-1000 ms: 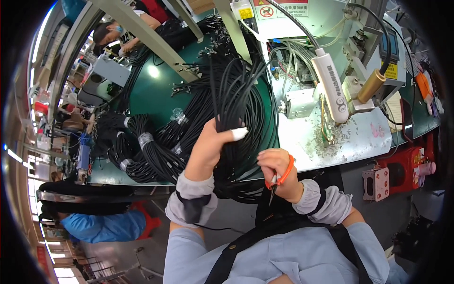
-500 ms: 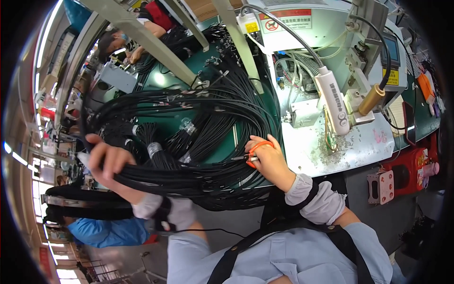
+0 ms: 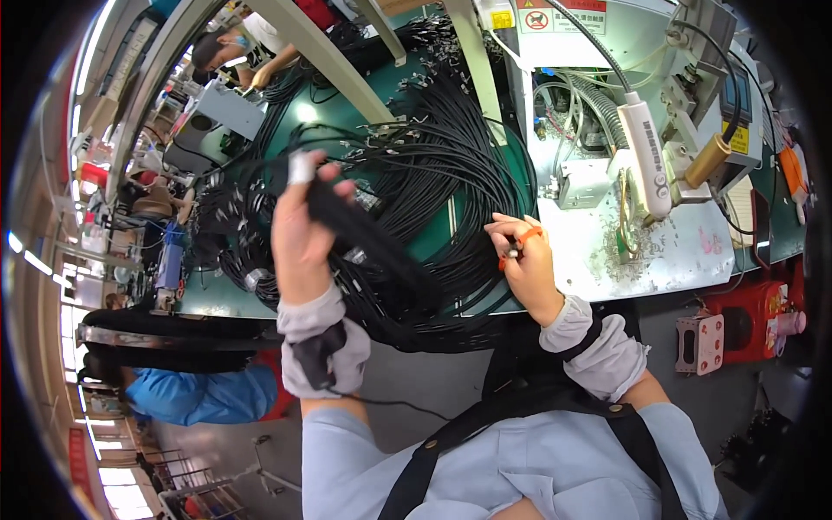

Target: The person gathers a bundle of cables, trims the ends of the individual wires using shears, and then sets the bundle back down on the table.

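Blurred by motion, my left hand (image 3: pixel 303 238) is raised over the near left of the green table. Its fingers are bent round a bundle of black cables (image 3: pixel 373 238) that slopes down to the right. Something white wraps one fingertip. Closed on orange-handled scissors (image 3: pixel 532 233), my right hand (image 3: pixel 530 267) is by the table's front edge; the blades are mostly hidden. Between and beyond both hands lies a large curved heap of black cables (image 3: pixel 451 178) with metal ends. Tied bunches of cables (image 3: pixel 256 279) lie left of it.
A bench machine (image 3: pixel 585 184) with a white cylindrical handpiece (image 3: pixel 646 156) stands right of my right hand. Pale frame posts (image 3: pixel 477 74) rise from the table (image 3: pixel 511 165). Across it another person (image 3: pixel 260 52) works. A red stool (image 3: pixel 750 322) stands at lower right.
My left hand has risen and moved right, turning upright with the cable bundle. The right hand has shifted slightly, and the scissors' blades no longer point out to the left. The view has shifted a little.
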`<action>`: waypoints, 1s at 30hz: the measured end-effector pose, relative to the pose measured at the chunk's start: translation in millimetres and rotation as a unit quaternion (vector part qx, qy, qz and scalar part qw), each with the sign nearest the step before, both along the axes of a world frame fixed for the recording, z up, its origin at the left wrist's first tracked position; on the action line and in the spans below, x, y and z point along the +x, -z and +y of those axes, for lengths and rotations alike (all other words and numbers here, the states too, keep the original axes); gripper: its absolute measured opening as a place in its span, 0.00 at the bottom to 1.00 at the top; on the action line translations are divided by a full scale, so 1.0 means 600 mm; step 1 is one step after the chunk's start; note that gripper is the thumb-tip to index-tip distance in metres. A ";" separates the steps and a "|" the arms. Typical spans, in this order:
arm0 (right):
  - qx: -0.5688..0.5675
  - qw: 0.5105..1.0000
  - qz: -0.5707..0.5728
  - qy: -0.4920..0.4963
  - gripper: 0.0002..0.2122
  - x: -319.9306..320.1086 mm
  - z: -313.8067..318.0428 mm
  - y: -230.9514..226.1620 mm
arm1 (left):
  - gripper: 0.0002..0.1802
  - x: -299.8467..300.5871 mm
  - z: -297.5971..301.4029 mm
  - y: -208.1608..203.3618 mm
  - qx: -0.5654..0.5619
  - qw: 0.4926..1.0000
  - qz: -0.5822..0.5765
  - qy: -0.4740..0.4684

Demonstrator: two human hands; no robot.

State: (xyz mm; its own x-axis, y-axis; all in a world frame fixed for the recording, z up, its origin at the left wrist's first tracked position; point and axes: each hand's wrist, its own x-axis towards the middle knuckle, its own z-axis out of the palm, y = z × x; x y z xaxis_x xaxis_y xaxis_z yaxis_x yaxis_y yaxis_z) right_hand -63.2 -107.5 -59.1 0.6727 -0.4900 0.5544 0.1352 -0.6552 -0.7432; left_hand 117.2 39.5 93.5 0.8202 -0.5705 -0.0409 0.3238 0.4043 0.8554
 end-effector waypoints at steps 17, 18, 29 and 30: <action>0.023 0.998 -0.041 -0.038 0.06 0.010 -0.004 -0.024 | 0.16 -0.055 -0.121 0.016 0.039 0.984 -0.016 0.170; 0.020 0.999 0.007 -0.049 0.06 0.014 -0.008 -0.015 | 0.18 -0.045 -0.095 0.010 -0.096 0.962 0.018 0.255; -0.047 0.993 0.112 -0.009 0.05 0.033 -0.006 0.009 | 0.09 -0.016 0.299 -0.023 -0.409 0.907 -0.084 0.055; -0.050 0.992 0.116 0.001 0.05 0.033 -0.007 0.011 | 0.09 -0.022 0.307 -0.015 -0.403 0.909 -0.108 -0.005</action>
